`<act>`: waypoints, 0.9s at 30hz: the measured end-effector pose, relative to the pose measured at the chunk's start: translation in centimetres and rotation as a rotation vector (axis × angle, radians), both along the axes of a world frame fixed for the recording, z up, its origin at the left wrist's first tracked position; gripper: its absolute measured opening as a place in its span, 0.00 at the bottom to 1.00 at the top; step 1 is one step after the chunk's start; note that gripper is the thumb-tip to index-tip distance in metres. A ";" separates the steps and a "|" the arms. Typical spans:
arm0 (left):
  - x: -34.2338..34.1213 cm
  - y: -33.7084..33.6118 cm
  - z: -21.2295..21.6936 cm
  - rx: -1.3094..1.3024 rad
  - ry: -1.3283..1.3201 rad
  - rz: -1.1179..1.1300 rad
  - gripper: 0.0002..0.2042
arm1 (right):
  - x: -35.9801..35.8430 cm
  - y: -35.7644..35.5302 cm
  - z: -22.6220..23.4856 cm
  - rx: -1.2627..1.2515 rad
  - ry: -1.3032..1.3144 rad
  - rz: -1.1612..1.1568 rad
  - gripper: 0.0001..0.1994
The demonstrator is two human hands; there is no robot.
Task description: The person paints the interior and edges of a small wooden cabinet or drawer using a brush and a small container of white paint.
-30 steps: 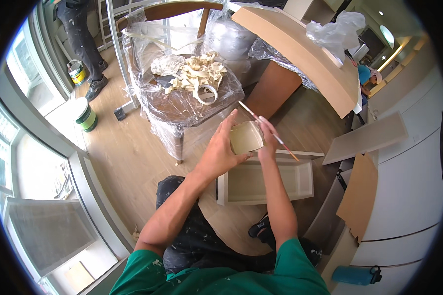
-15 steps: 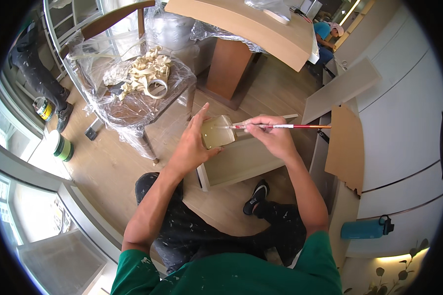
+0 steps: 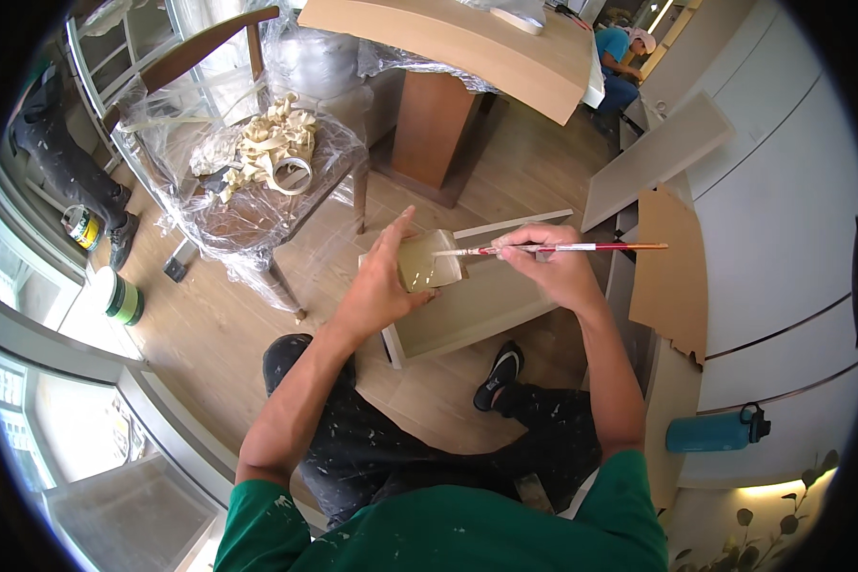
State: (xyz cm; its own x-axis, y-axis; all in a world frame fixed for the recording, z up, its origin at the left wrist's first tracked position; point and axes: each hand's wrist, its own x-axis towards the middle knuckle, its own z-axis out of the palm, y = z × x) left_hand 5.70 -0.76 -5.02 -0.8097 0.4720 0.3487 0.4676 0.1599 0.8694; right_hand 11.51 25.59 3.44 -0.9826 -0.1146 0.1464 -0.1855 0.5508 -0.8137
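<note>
Wood-plank floor [image 3: 210, 348] spans centre; plastic-wrapped chair [image 3: 291, 227] stands upper left; bright window [image 3: 74, 410], lower left; white panelled wall [image 3: 772, 248], right.

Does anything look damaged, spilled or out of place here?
The brown cardboard sheet at right has a ragged lower edge, as if torn. A tangle of cream strips sits on the plastic-wrapped chair, odd for a seat. No spill shows around the container in the left hand.

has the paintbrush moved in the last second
Yes: against the plastic-wrapped chair, the paintbrush has shifted down and rightward in the view; its tip, then beyond the tub, is now over its mouth.
</note>
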 end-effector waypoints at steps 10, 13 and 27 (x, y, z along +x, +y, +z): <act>-0.1 -0.1 0.8 0.115 -0.221 -0.144 0.57 | 0.4 3.4 1.5 -0.030 0.027 0.143 0.07; -0.1 0.1 0.8 0.089 -0.222 -0.149 0.57 | 0.6 4.0 1.5 -0.045 0.055 0.178 0.07; -2.3 0.2 0.0 0.032 -0.066 0.025 0.50 | 1.3 12.4 -8.8 -0.653 0.053 -0.238 0.11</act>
State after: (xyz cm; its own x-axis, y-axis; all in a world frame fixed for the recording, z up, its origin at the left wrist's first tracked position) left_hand 3.43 -0.59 -5.03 -0.8429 0.4405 0.3089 0.4055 0.1428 0.9029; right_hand 12.79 38.00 -5.37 -0.9597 0.2312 0.1600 -0.1686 -0.0178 -0.9855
